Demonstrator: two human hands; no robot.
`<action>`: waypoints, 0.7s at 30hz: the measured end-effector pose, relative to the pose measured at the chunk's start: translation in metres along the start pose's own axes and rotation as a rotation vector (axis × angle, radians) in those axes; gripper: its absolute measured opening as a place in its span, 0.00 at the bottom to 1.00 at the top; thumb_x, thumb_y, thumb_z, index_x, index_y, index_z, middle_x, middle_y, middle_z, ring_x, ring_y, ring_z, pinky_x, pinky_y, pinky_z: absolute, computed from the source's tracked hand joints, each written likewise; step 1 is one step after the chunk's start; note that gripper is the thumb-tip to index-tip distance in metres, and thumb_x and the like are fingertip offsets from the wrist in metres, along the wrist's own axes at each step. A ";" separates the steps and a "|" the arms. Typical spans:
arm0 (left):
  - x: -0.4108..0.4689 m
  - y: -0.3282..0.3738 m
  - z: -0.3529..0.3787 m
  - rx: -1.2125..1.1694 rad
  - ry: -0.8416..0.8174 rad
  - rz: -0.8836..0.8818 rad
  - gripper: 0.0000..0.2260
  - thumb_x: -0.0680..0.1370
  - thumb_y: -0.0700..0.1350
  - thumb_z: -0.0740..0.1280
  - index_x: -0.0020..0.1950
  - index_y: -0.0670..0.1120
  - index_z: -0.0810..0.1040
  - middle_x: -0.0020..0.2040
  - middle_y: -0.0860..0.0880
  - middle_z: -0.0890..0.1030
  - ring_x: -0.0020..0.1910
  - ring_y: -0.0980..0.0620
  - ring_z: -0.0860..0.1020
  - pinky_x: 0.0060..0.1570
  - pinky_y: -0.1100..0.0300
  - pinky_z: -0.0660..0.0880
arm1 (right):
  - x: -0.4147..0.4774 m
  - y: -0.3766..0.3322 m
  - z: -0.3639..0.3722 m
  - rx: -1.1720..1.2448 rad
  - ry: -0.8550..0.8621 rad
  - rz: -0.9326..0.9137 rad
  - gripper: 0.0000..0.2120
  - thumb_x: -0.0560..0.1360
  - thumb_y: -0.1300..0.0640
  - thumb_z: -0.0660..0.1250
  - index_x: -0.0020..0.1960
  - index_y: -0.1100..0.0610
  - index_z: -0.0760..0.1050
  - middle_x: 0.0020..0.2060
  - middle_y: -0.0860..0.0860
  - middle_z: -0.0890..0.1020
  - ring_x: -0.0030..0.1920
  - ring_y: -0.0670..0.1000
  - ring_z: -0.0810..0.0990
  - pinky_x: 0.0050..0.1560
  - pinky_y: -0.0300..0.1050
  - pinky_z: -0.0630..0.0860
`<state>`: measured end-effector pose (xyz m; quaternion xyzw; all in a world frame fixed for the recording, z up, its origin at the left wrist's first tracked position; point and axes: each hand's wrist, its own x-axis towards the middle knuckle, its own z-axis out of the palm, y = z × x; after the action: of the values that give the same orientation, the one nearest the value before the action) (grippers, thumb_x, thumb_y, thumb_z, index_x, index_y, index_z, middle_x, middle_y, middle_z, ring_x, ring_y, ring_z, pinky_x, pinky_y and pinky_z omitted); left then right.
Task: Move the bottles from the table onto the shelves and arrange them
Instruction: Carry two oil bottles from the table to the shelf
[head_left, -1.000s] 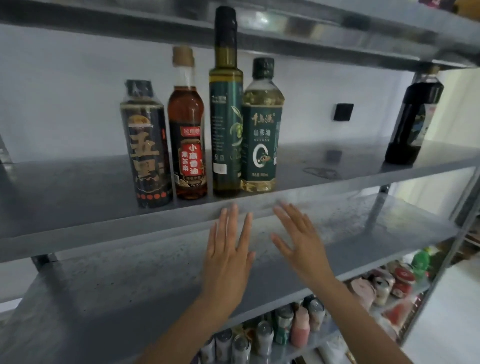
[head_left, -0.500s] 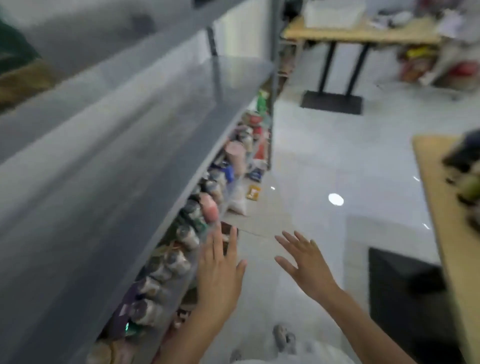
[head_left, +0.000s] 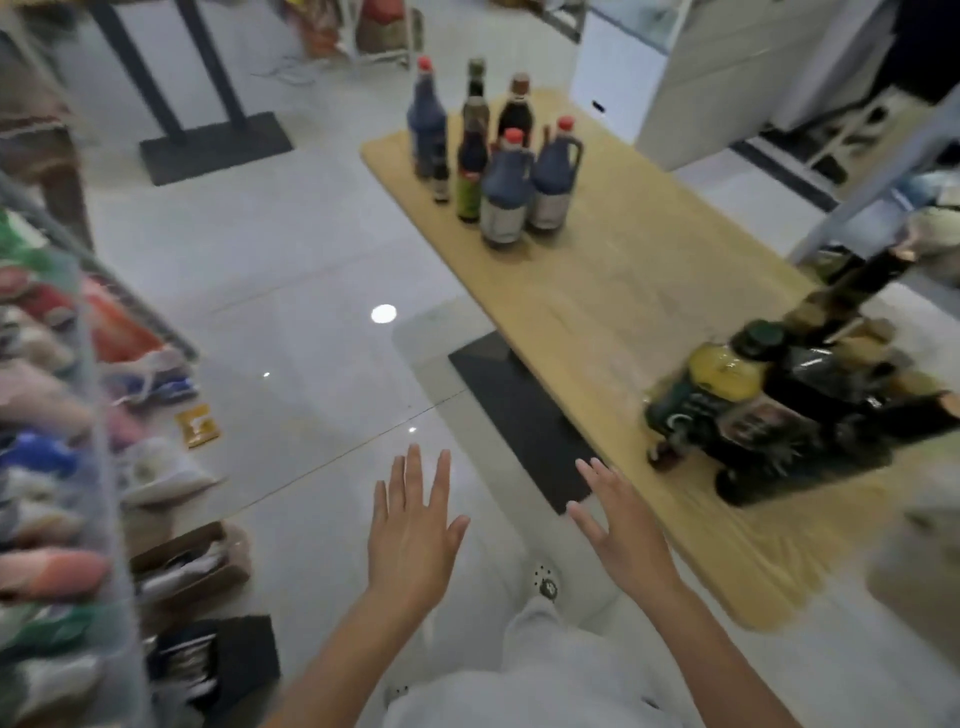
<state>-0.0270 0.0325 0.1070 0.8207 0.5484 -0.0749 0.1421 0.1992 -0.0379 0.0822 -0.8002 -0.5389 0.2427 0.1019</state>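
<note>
We see both hands held out low over the white floor (head_left: 291, 270), palms down and touching nothing. The left hand (head_left: 415, 530) sits at about 6 o'clock in the view, its fingers (head_left: 414, 473) straight and spread wide. The right hand (head_left: 623, 540) is just beside it toward 3 o'clock, its fingers also straight and splayed, holding nothing. It is near the edge of the counter but apart from it.

The wooden counter (head_left: 623, 291) runs from 12 o'clock down to about 4 o'clock. At its far end, around 12 o'clock, the far bottles (head_left: 470, 171) stand upright in a tight cluster: three red-capped blue jugs (head_left: 503, 192), a few dark tall bottles, and one small dark bottle (head_left: 440, 182) on the 9 o'clock side of the cluster. At 3 o'clock the near bottles (head_left: 810, 410) crowd together on the counter. They are badly blurred, and we make out only dark glass and a yellow-shouldered bottle (head_left: 727, 374) with a dark cap.

The shelves (head_left: 98, 467) fill the 9 o'clock edge, stocked with blurred coloured packets. A yellow packet (head_left: 197, 426) lies on the floor beside them, and the counter's black base plate (head_left: 524, 415) rests at the centre of the view.
</note>
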 end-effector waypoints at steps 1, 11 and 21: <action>0.009 0.016 0.000 0.006 -0.006 0.029 0.32 0.83 0.59 0.47 0.70 0.50 0.25 0.76 0.42 0.32 0.77 0.42 0.36 0.74 0.49 0.38 | -0.001 0.017 -0.008 0.025 0.014 0.040 0.27 0.80 0.45 0.57 0.76 0.49 0.56 0.75 0.46 0.59 0.75 0.48 0.56 0.74 0.47 0.55; 0.090 0.180 -0.004 -0.062 -0.088 0.309 0.35 0.81 0.60 0.54 0.78 0.48 0.36 0.79 0.42 0.39 0.78 0.45 0.41 0.75 0.52 0.44 | -0.006 0.148 -0.073 0.292 0.211 0.390 0.19 0.77 0.48 0.64 0.67 0.51 0.71 0.65 0.48 0.74 0.65 0.50 0.72 0.61 0.47 0.70; 0.146 0.264 -0.026 -0.590 0.036 0.367 0.44 0.74 0.52 0.72 0.79 0.48 0.46 0.77 0.46 0.56 0.76 0.49 0.56 0.73 0.54 0.58 | -0.002 0.181 -0.128 0.542 0.436 0.564 0.30 0.67 0.51 0.76 0.63 0.51 0.66 0.54 0.44 0.74 0.54 0.46 0.73 0.51 0.44 0.69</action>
<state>0.2723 0.0744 0.1308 0.8305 0.3920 0.1281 0.3745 0.4094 -0.0989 0.1164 -0.8926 -0.1825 0.2193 0.3491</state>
